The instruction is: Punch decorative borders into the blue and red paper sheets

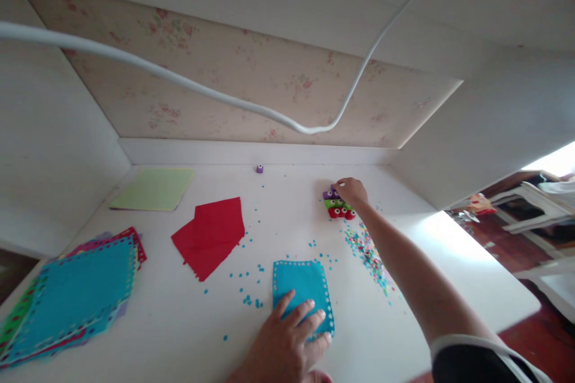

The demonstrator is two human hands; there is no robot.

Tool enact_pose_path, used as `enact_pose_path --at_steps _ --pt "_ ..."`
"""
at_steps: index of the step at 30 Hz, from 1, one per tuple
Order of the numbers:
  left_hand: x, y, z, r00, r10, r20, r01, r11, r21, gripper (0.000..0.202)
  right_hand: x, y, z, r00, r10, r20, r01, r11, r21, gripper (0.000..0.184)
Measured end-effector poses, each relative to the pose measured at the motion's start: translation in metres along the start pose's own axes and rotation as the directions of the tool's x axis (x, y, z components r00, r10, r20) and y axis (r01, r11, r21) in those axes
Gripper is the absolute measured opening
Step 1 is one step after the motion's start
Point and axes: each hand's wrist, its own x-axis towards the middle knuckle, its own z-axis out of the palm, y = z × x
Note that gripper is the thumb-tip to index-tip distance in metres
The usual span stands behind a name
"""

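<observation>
My left hand [285, 341] lies flat with its fingers spread on a blue paper sheet [300, 284] that has a row of punched holes along its edges. My right hand [353, 191] is stretched far out to a cluster of small craft punches [336, 206], purple, green and red, and its fingers are closed round a purple one at the cluster's top. Coloured paper dots [368, 254] lie scattered under my right forearm.
Red paper sheets [210, 236] lie mid-table, a pale green sheet [155, 190] at the back left, and a stack of punched coloured sheets [72, 299] at the left front. A lone purple punch [259, 169] sits by the back wall. A white cable [251, 109] hangs overhead.
</observation>
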Motion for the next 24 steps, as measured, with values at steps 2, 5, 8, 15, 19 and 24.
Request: enact_pose_path --at_steps 2,5,8,15,19,24 --pt "0.000 0.000 0.001 1.000 0.001 0.008 -0.001 1.000 0.007 0.048 0.000 -0.001 0.000 1.000 0.000 0.015 0.000 1.000 -0.021 0.033" --pt "-0.003 -0.001 0.006 1.000 -0.017 0.003 0.017 1.000 0.004 0.048 0.000 -0.003 -0.003 0.999 -0.010 0.032 0.011 0.999 -0.052 0.032" --pt "-0.009 -0.001 0.021 0.998 -0.039 -0.052 0.039 0.999 0.003 0.049 -0.002 -0.013 -0.009 0.998 -0.059 0.003 0.059 0.996 -0.069 0.038" --pt "-0.016 -0.006 0.041 0.988 -0.051 -0.148 0.064 0.994 0.085 0.051 -0.024 -0.099 0.012 0.902 -0.425 0.072 0.423 0.905 0.049 0.035" --pt "-0.020 -0.010 0.029 0.988 -0.127 -0.088 0.133 0.989 0.067 0.047 -0.034 -0.159 0.036 0.805 -0.583 0.107 0.572 0.812 0.119 0.040" --pt "-0.025 -0.012 0.024 0.986 -0.154 -0.063 0.156 0.987 0.030 0.050 -0.027 -0.211 0.045 0.713 -0.691 0.117 0.674 0.722 0.157 0.035"
